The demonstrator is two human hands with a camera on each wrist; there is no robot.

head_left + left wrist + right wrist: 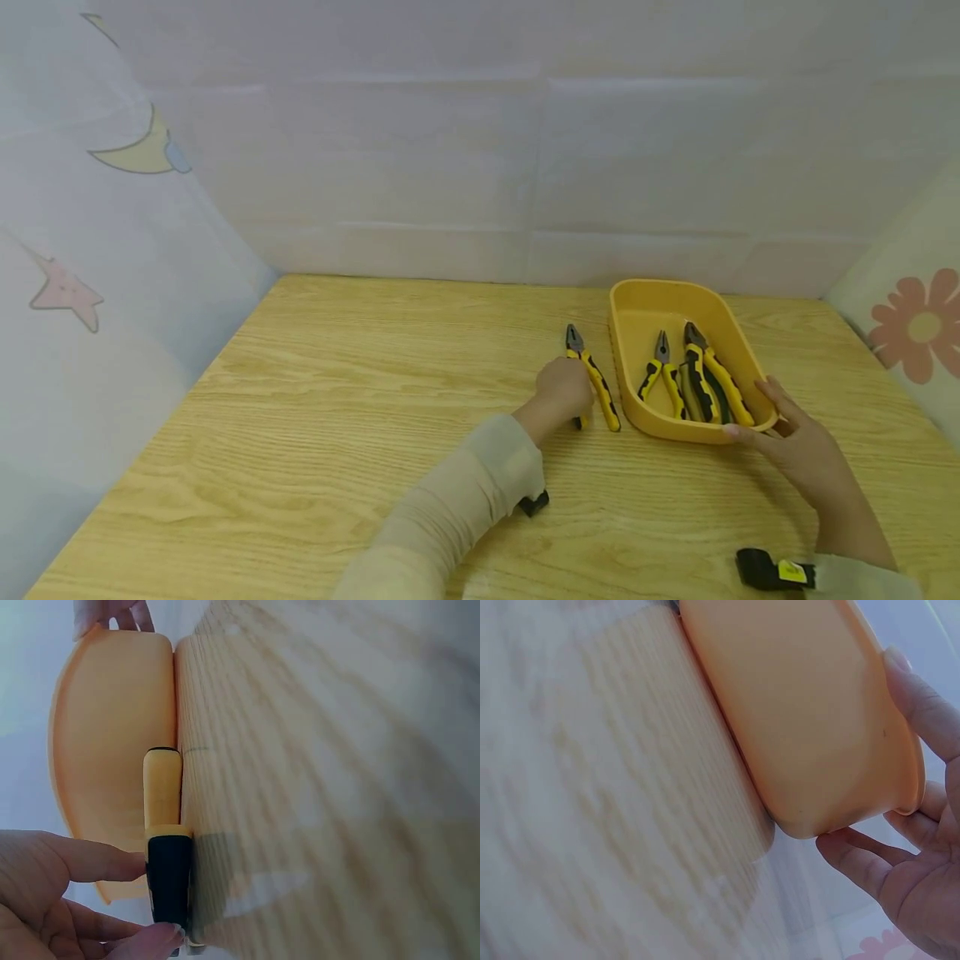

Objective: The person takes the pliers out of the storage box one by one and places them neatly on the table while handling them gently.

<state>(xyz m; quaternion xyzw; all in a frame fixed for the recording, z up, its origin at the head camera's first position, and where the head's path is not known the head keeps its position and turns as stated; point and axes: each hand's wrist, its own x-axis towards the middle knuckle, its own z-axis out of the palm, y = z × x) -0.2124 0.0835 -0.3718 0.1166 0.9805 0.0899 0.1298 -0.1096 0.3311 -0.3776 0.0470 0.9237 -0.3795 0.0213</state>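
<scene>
A pair of combination pliers (602,393) with yellow and black handles lies on the table just left of a yellow plastic tray (675,428). My left hand (564,390) grips the pliers by the near handle; in the left wrist view, thumb and fingers close around its black part (169,877). My right hand (806,458) holds the tray's near right corner, thumb at the rim and fingers against the outer wall (832,780). Inside the tray lie small long-nose pliers (663,350) and larger pliers (696,335), with dark green handles (716,392) partly hidden beneath.
The wood-grain table (337,400) runs back to a pale sheet-covered wall (420,167). Side sheets with printed shapes stand at left and right. Black wrist straps (765,570) show at the sleeves.
</scene>
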